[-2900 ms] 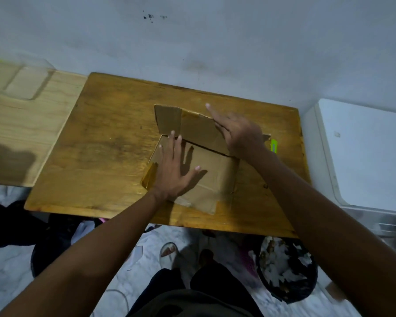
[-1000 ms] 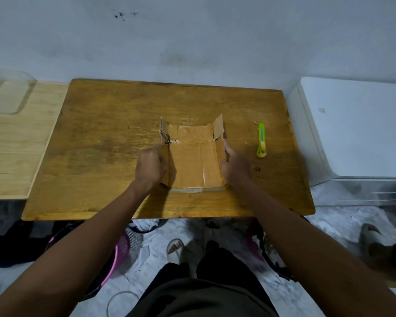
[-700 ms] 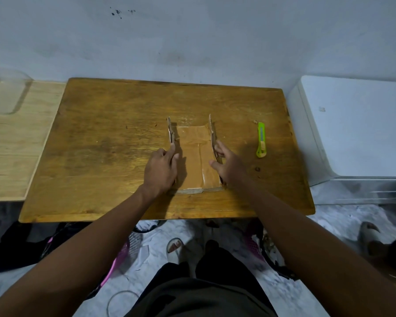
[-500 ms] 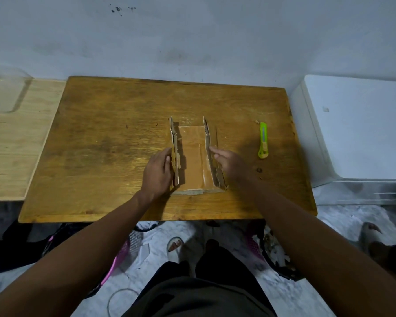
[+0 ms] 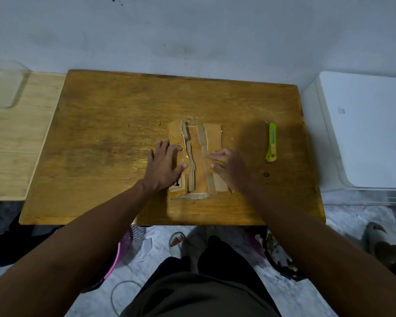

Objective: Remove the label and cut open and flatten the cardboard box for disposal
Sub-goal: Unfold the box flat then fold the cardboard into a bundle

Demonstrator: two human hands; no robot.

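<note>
The brown cardboard box (image 5: 198,156) lies folded flat near the middle of the wooden table (image 5: 114,138), its two side panels turned inward over the base. My left hand (image 5: 164,165) presses flat on the left panel with fingers spread. My right hand (image 5: 226,164) presses down on the right panel, fingers bent. A strip of clear tape shines on the left panel. A green utility knife (image 5: 271,143) rests on the table to the right of the box, apart from both hands.
A lighter wooden surface (image 5: 16,138) adjoins the table on the left, with a clear tray (image 5: 2,88) on it. A white appliance (image 5: 364,126) stands at the right. The wall runs behind. Below the table edge are a pink basket (image 5: 126,250) and a dark bin (image 5: 281,255).
The box's two side panels stood upright half a second ago; both hands have pushed them inward and down, and they now lie flat over the base.
</note>
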